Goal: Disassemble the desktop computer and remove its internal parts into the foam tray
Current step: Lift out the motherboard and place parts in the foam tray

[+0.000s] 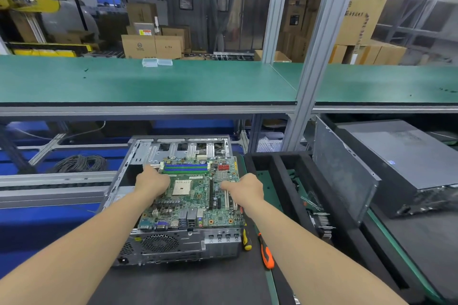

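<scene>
Motherboard [193, 195], held tilted over open case [173, 247]; foam tray [285, 171] just right. Gripped at far-left edge by left hand [151, 182]; right hand [244, 187] laid on slots, grasp unclear. Risked: rear ports snagged on case wall, board flexed.

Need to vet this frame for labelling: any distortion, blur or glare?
Head view: wide-angle distortion tilts the post and skews the shelf; the motherboard, left hand and right hand are sharp; the boxes behind look softer; light is even, with no strong glare on the board.
</scene>
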### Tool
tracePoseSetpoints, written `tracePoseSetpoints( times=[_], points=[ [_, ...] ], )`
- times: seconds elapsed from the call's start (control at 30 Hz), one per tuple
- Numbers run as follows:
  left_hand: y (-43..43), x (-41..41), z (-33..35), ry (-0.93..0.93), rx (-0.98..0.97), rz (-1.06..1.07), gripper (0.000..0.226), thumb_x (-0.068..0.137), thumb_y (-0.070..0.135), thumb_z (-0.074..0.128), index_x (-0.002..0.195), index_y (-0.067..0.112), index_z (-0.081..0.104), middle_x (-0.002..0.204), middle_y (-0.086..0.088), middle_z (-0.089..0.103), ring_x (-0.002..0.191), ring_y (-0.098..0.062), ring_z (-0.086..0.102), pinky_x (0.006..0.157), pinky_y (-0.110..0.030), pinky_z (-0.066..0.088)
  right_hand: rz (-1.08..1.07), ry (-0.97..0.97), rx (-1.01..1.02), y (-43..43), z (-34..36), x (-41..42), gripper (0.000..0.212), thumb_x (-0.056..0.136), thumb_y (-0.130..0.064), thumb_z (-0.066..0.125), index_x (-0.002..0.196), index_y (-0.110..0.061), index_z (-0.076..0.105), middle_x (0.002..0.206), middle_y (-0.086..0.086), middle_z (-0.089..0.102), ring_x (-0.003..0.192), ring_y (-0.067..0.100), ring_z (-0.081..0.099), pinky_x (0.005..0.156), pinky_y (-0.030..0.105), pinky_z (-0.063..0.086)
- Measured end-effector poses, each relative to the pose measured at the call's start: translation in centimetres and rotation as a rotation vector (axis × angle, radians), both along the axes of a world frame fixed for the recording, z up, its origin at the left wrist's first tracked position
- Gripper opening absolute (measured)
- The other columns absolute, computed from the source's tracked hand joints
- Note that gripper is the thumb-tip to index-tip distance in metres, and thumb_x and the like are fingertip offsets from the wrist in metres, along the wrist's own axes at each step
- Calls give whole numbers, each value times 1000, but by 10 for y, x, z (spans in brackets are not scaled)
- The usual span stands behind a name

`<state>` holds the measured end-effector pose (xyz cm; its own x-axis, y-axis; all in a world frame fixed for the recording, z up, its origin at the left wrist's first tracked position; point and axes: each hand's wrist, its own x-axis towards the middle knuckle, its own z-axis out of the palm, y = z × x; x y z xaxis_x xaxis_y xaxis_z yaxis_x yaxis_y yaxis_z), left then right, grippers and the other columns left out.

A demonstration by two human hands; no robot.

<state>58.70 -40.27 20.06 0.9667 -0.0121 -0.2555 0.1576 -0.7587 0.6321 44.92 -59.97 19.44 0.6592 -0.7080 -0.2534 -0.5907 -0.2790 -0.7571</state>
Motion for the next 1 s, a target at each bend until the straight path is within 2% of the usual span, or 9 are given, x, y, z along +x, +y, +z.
tracePoseSetpoints(
  times=[0.1, 0.17, 0.27, 0.33, 0.43, 0.6, 0.73, 0.83, 1.0],
  points=[
    [-1, -2, 4, -15, -23, 14, 68, 98, 10, 46, 158, 2, 16, 136, -27, 50, 77, -23, 53, 51, -32, 37, -29, -50, 65, 2, 4, -1, 50, 78, -46, 79, 84, -15, 40, 77, 0, 40, 56, 16, 34, 46, 28, 27],
    [-1, -3, 7, -31, -47, 16, 69, 98, 11, 45, 159, 4, 12, 140, -28, 47, 85, -30, 58, 51, -32, 37, -46, -109, 84, 3, 9, 0, 48, 76, -43, 80, 82, -14, 43, 75, -1, 39, 57, 15, 35, 47, 29, 29],
    [-4, -4, 15, -66, -81, 31, 60, 96, 12, 46, 151, 4, 23, 140, -28, 45, 77, -28, 53, 53, -34, 35, -56, -161, 77, 3, 21, 1, 46, 75, -41, 80, 80, -13, 43, 75, -1, 38, 58, 15, 33, 49, 29, 26],
    [-7, -4, 23, -87, -117, 36, 57, 96, 11, 46, 148, 5, 26, 140, -29, 46, 72, -26, 50, 52, -33, 33, -49, -172, 79, -1, 29, 2, 46, 75, -43, 79, 90, -12, 48, 90, 3, 47, 66, 16, 40, 50, 30, 29],
    [-15, -4, 36, -110, -158, 8, 65, 97, 10, 44, 156, 6, 16, 139, -29, 49, 68, -25, 50, 51, -31, 33, -41, -199, 127, -9, 44, -1, 57, 78, -42, 78, 116, -11, 49, 114, 6, 54, 89, 20, 53, 64, 33, 41],
    [-39, -12, 54, -133, -230, -44, 55, 96, 6, 44, 148, 3, 28, 117, -20, 57, 70, -19, 48, 51, -31, 34, -53, -264, 90, -30, 68, -13, 60, 83, -40, 78, 124, -12, 45, 113, 5, 51, 84, 19, 49, 61, 33, 37],
    [-72, -26, 63, -127, -279, -125, 49, 97, 7, 47, 144, 4, 35, 118, -16, 56, 75, -17, 49, 52, -34, 35, -94, -327, 43, -56, 88, -33, 59, 83, -36, 79, 124, -16, 43, 111, 3, 53, 87, 19, 52, 67, 35, 41],
    [-101, -37, 67, -111, -316, -165, 44, 97, 8, 49, 140, 3, 42, 117, -14, 55, 72, -12, 43, 52, -31, 31, -120, -327, 28, -77, 106, -52, 64, 81, -34, 83, 128, -18, 42, 96, -7, 47, 73, 8, 45, 53, 32, 40],
    [-160, -53, 60, -23, -395, -252, 41, 93, 7, 48, 133, 0, 50, 113, -17, 59, 72, -18, 46, 56, -31, 35, -132, -313, -91, -116, 136, -81, 66, 76, -27, 87, 125, -18, 42, 98, -3, 52, 74, 10, 51, 51, 32, 43]
  ],
)
